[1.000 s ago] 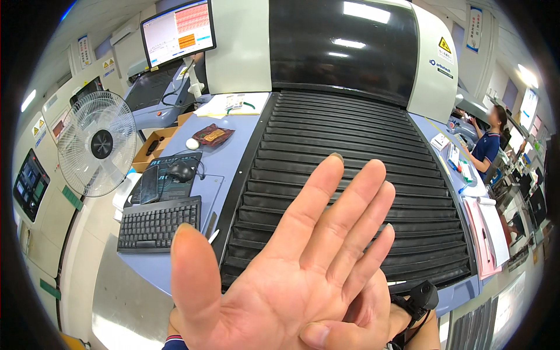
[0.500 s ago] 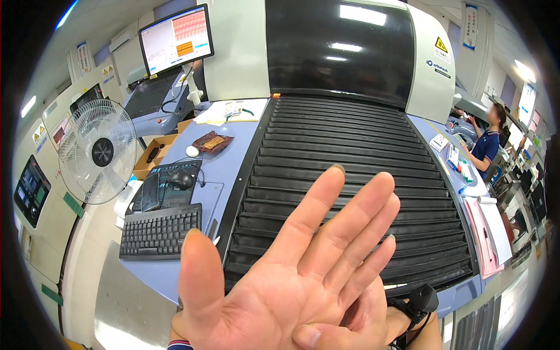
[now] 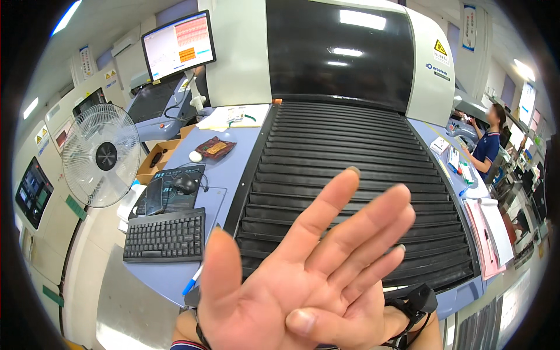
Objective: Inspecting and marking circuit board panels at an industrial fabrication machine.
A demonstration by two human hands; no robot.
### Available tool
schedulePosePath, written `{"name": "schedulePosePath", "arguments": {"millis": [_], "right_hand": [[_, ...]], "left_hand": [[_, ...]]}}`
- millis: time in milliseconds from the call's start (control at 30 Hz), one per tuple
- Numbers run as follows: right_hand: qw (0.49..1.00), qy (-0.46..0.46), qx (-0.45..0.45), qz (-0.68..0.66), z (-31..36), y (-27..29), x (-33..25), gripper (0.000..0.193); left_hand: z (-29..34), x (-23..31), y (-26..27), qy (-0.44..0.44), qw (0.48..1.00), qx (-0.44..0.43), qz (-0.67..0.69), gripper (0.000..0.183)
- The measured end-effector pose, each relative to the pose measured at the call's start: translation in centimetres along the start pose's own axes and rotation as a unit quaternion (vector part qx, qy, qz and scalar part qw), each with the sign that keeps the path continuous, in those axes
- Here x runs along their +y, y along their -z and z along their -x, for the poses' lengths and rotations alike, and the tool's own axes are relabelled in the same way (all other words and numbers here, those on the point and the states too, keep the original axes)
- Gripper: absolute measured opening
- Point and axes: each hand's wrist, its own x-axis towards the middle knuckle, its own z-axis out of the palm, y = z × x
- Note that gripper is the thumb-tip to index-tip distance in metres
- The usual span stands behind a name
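My left hand is raised palm up in front of me, its fingers stretched out and the thumb apart, holding nothing. From the right, my right hand grips the heel of the left one. Its thumb presses on the left palm, while its other fingers are hidden behind. A small black device is strapped at my right wrist. Beyond both hands lies a black ribbed bellows cover on a large machine. Close to my left thumb are a black keyboard and a blue pen.
On the blue left table are a mouse, a phone, and a brown packet. A fan and a monitor stand left. Papers lie right, where a person stands farther off.
Both hands have shifted slightly right in view. The right thumb has moved a little up across the left palm. The blue pen has come into sight beside my left thumb.
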Motion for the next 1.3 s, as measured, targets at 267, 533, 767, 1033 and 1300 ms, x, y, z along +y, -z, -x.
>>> {"name": "schedulePosePath", "arguments": {"millis": [267,533,767,1033,1300], "right_hand": [[0.932,-0.219,0.123,0.261,1.9,6.2,0.0,0.031],[0.741,-0.193,-0.119,0.632,3.8,13.4,1.6,0.031],[0.761,-0.211,-0.105,0.604,5.3,13.6,1.3,0.028],[0.766,-0.212,-0.112,0.597,5.5,13.1,1.2,0.028],[0.766,-0.192,-0.125,0.601,5.6,13.9,1.2,0.026]], "left_hand": [[-4.7,-1.7,10.2,-0.012,0.964,-0.082,-0.254,0.046],[-4.9,-4.2,24.6,0.075,0.89,-0.008,-0.45,0.025],[-3.9,-4.0,23.8,0.116,0.861,-0.007,-0.495,0.02],[-3.3,-3.8,23.0,0.099,0.844,0.002,-0.527,0.019],[-3.7,-3.9,22.4,0.065,0.828,-0.007,-0.557,0.018]]}}
